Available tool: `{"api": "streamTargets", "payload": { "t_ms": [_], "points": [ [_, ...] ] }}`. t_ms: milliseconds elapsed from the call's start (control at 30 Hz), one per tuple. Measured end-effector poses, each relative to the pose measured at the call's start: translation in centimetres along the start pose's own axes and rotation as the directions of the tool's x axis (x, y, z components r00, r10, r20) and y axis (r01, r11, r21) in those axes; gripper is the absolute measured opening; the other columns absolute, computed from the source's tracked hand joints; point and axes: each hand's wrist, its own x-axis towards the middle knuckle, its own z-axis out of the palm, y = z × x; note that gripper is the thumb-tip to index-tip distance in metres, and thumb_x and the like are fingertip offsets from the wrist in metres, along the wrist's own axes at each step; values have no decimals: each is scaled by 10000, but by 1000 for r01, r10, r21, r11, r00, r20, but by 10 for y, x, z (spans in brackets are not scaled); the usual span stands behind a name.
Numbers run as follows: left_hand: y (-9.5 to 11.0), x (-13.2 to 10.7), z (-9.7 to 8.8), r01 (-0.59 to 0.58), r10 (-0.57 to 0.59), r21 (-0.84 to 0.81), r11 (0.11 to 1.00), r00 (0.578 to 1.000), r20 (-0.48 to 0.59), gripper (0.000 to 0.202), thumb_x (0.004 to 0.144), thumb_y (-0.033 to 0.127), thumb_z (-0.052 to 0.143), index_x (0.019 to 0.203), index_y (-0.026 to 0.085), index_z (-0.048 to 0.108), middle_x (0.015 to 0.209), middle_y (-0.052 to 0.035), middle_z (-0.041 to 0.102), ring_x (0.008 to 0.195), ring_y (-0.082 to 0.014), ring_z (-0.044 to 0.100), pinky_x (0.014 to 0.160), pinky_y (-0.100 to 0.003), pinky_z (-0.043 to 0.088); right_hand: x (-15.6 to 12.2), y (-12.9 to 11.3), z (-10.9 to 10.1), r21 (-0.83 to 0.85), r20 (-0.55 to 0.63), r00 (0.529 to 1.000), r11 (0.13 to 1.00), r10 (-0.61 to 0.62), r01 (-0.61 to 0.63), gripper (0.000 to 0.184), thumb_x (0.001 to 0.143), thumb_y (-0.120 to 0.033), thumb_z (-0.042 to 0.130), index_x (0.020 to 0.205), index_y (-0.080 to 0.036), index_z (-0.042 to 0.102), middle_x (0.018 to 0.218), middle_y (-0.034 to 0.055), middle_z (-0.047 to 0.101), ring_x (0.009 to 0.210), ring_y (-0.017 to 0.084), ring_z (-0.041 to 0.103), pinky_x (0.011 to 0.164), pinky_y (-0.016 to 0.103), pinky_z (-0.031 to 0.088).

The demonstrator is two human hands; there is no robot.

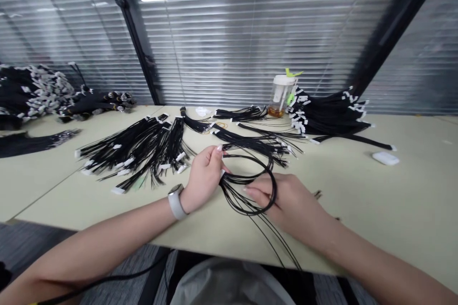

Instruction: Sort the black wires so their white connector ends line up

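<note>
The black cable bundle [234, 178] was held in loops above the near edge of the bench [411, 219], with its loose ends trailing over that edge. It was pinched near one end between the closed thumb and fingers of the left hand [204, 176]; the fingers of the right hand [282, 195] were curled among the loops, though how firmly they were closed could not be told. Toward the far edge, reach was bounded by fanned cables [139, 147] on the left and a cable pile [329, 112] on the right, with a lidded cup [281, 95] beside the pile. Wider room was left toward the right end, where a white case [385, 158] was placed. The pale surface was crossed by a seam near the left, and blinds [222, 57] were hung beyond the far edge.
</note>
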Motion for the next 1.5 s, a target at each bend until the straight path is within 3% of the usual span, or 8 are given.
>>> {"api": "streamTargets", "payload": {
  "t_ms": [300, 667, 900, 1067, 1200, 1333, 1433, 1500],
  "points": [
    [-2, -12, 6, -99, 100, -30, 995, 994, 45, 319, 885, 351, 340, 663, 180, 493, 498, 17, 555, 549, -111, 543, 580, -209, 410, 13, 8, 25, 158, 87, 995, 987, -52, 38, 290, 825, -194, 406, 538, -156, 389, 498, -50, 373, 482, 62, 325, 491, 207, 244],
    [-8, -12, 9, -114, 116, -39, 993, 991, 68, 326, 880, 374, 347, 640, 187, 463, 532, 11, 571, 609, -120, 578, 600, -210, 431, 12, 8, 37, 140, -18, 993, 983, -114, 115, 173, 777, -103, 408, 645, -163, 503, 645, 4, 536, 596, 103, 451, 581, 223, 339],
    [-5, -6, 6, -68, 69, -19, 997, 996, 58, 345, 878, 374, 346, 638, 175, 494, 493, 20, 548, 527, -110, 517, 568, -216, 398, 8, 14, 17, -247, -36, 998, 968, -45, 35, 179, 801, -128, 402, 682, -165, 531, 677, 23, 502, 625, 133, 433, 588, 255, 316],
    [-6, 4, 0, 26, -27, -18, 999, 1000, -6, 367, 866, 371, 355, 602, 166, 505, 444, 29, 494, 464, -106, 436, 513, -222, 348, 3, 32, -20, -673, -324, 931, 732, -165, -105, 255, 857, -207, 407, 804, -185, 655, 839, 113, 511, 800, 232, 443, 726, 362, 310],
    [-8, 6, 1, 19, -19, -11, 1000, 1000, 13, 395, 862, 374, 358, 555, 164, 491, 440, 28, 475, 460, -104, 415, 513, -225, 340, -1, 37, -33, -740, -442, 883, 621, -159, -259, 311, 860, -366, 426, 1039, -229, 641, 886, 155, 529, 829, 278, 462, 737, 418, 302],
    [-9, 1, 4, -35, 34, 7, 999, 997, 62, 390, 865, 368, 359, 558, 164, 488, 474, 20, 518, 494, -107, 456, 558, -224, 365, 1, 41, -31, -586, -361, 933, 779, -4, -223, 320, 875, -310, 389, 1045, -184, 629, 708, 95, 618, 671, 228, 546, 670, 382, 360],
    [-9, -2, 5, -64, 63, 15, 998, 994, 89, 392, 869, 362, 348, 560, 165, 488, 496, 11, 537, 533, -115, 496, 577, -223, 380, 3, 44, -32, -185, -374, 927, 976, 37, -114, 286, 856, -270, 441, 1085, -208, 600, 954, 70, 655, 849, 222, 595, 726, 347, 437],
    [-9, -3, 5, -64, 61, 18, 998, 990, 124, 390, 870, 362, 344, 567, 165, 491, 497, 8, 549, 539, -119, 513, 579, -223, 387, 3, 43, -33, 153, -410, 911, 988, 49, 16, 344, 836, -274, 494, 1178, -250, 535, 1146, 44, 586, 1001, 213, 562, 798, 335, 456]
  ]
}}
